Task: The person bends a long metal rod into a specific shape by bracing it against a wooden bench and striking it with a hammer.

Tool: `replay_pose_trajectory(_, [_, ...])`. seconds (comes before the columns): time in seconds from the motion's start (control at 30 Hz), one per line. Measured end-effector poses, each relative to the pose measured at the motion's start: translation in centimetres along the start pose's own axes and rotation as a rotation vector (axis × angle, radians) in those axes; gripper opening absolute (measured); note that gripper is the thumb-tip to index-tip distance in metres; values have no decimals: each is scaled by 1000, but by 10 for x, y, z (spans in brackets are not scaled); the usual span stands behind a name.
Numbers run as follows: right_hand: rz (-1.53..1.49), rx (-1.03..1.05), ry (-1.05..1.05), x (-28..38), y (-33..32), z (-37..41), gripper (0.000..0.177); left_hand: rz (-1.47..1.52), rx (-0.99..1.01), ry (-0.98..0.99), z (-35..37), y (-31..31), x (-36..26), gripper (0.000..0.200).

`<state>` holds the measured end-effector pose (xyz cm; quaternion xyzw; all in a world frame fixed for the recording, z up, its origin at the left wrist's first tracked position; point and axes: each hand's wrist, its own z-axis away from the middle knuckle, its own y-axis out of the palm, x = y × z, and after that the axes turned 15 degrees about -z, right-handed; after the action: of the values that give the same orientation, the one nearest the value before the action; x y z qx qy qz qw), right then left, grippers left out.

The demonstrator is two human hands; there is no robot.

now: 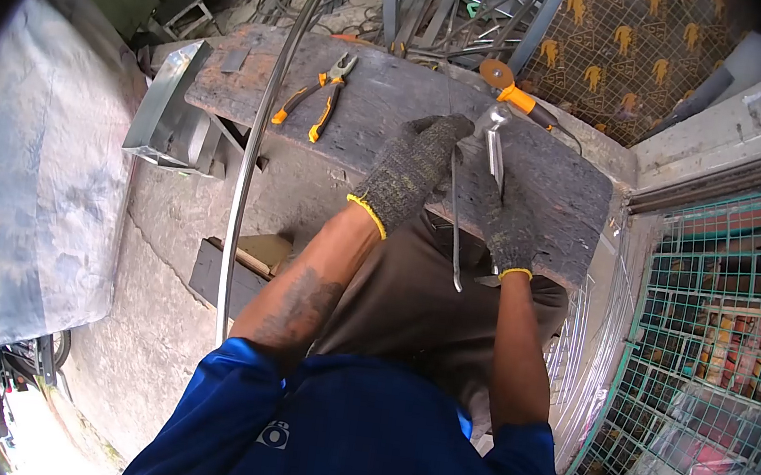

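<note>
grey knit gloves [412, 170], yellow cuffs, blue shirt [355, 443]

A single camera sits on the person's head and looks forward and steeply down over the chest and both forearms. It is close to the left hand [412, 170] and right hand [507, 226] at the counter [389, 87]. Its round wide-angle field also takes in the floor [182, 232] at the left.

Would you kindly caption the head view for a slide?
Gloved left hand steadies and right hand grips a bent metal strip on a plank beside orange-handled pliers.
</note>
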<state>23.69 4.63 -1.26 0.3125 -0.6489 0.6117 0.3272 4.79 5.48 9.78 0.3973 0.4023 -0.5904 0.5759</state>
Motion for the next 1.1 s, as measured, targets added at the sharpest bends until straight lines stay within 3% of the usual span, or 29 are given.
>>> replay_pose_trajectory(0.47, [16, -1, 20, 9, -2, 2, 51, 213, 66, -53, -4, -20, -14, 31])
replay_pose_trajectory(0.77, [-9, -9, -2, 6, -1, 1, 50, 90, 71, -22, 21, -24, 9, 30])
replay_pose_trajectory(1.1, [3, -19, 6, 6, -1, 2, 51, -249, 71, 27, 52, -42, 31, 33])
